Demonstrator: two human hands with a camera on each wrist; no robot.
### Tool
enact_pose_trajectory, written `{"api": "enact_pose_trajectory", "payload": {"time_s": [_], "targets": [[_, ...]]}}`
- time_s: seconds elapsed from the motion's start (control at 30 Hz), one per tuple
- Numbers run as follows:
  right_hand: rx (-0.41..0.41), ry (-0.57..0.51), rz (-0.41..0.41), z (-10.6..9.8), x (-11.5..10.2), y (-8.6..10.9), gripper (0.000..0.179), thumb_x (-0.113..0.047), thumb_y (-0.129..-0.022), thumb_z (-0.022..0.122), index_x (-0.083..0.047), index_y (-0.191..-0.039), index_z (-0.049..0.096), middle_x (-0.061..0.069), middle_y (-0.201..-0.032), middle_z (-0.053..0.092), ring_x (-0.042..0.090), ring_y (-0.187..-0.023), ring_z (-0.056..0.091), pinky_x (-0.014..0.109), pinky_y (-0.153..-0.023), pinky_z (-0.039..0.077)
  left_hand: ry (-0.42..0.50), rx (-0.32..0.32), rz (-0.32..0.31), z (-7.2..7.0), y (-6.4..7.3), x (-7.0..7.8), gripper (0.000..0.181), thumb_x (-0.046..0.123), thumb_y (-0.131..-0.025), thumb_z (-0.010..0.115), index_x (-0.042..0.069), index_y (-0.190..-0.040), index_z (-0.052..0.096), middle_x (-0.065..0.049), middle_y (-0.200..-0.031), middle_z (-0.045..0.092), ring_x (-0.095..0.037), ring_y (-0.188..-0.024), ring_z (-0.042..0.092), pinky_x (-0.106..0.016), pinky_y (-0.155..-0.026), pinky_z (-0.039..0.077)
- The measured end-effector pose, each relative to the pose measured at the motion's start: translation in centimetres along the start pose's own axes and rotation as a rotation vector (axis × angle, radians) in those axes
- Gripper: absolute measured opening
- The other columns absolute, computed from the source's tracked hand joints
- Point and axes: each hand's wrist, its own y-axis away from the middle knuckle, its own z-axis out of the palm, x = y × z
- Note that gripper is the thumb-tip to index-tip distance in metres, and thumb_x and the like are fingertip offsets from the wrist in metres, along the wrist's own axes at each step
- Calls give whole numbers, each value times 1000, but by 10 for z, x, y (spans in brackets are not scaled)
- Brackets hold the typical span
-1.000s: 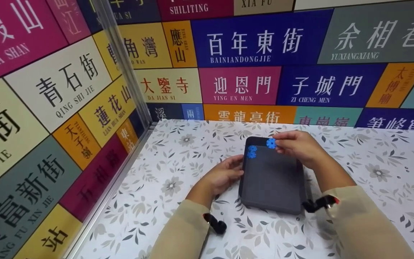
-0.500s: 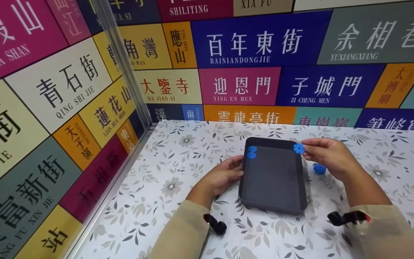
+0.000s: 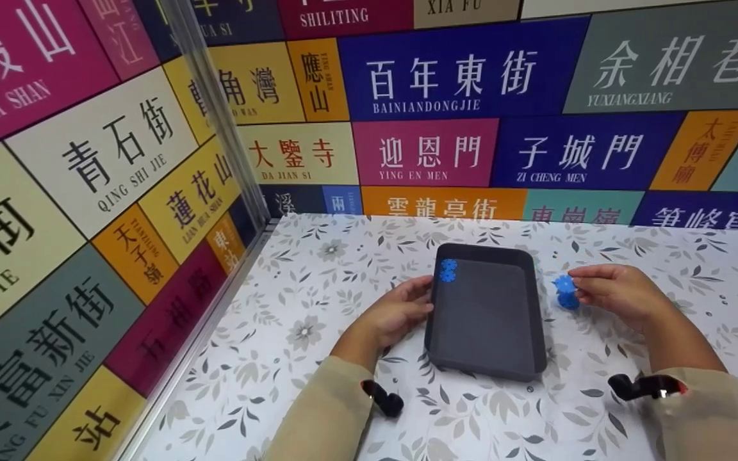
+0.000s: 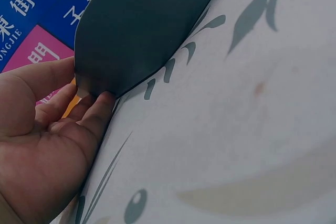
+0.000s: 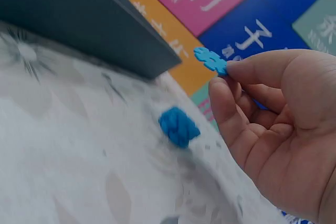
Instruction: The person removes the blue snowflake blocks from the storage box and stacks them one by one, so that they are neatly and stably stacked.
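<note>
My right hand [image 3: 619, 294] pinches a blue snowflake building disc [image 5: 209, 60] between thumb and fingertips. Just below that disc, a small cluster of blue snowflake pieces [image 5: 178, 126] sits on the table, right of the dark grey tray [image 3: 484, 326]. Two more blue discs [image 3: 448, 270], seemingly joined or touching, lie inside the tray at its far left corner. Against the tray's left wall, my left hand [image 3: 398, 314] rests its fingertips, the fingers fairly straight. In the left wrist view, the fingertips [image 4: 106, 98] touch the tray's outer side near its base.
A white tablecloth [image 3: 305, 384] with grey leaves and flowers covers the table. Walls with colourful street-name panels [image 3: 459, 70] stand behind and to the left, the left one joined by a metal corner frame [image 3: 241, 128].
My right hand has moved from over the tray's far edge to the right and nearer, carrying the blue snowflake disc to the cluster beside the tray. The left hand stays put.
</note>
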Motion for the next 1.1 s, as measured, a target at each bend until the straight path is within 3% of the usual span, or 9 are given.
{"api": "enact_pose_trajectory", "payload": {"time_s": [0.2,0.47,0.73,0.97,1.1], "targets": [[-5,68,42,-10,13,-3,15,-18,-103,72,-21,-115,82,-14,-99,79,5,-86,74,21,-81,65,-9,6,0,-1,0,0,70,-11,-95,61,5,-161,43,-16,-168,44,-28,-155,47,-29,-107,51],[15,21,85,-14,28,-5,14,-15,-103,72,-18,-113,81,-9,-98,80,7,-84,74,20,-78,64,-30,16,-6,-2,-1,-2,70,-10,-95,62,6,-161,44,-14,-168,45,-27,-157,45,-27,-107,51],[51,77,99,-12,31,-8,12,-19,-104,71,-21,-111,80,-12,-93,78,5,-81,71,20,-76,63,-29,13,-4,-1,0,0,70,-10,-96,61,5,-161,43,-16,-167,45,-29,-155,47,-29,-108,52],[61,63,96,-12,32,-10,16,-15,-104,69,-14,-118,78,-11,-93,78,5,-80,72,20,-76,64,-29,13,-4,0,1,1,71,-10,-95,62,6,-161,44,-15,-167,45,-28,-155,47,-31,-111,50],[66,11,97,-12,29,-8,13,-16,-104,70,-16,-114,80,-9,-91,78,6,-80,72,21,-75,64,-30,13,-6,1,1,1,71,-10,-95,62,6,-161,44,-15,-168,44,-28,-156,46,-30,-110,50]]}}
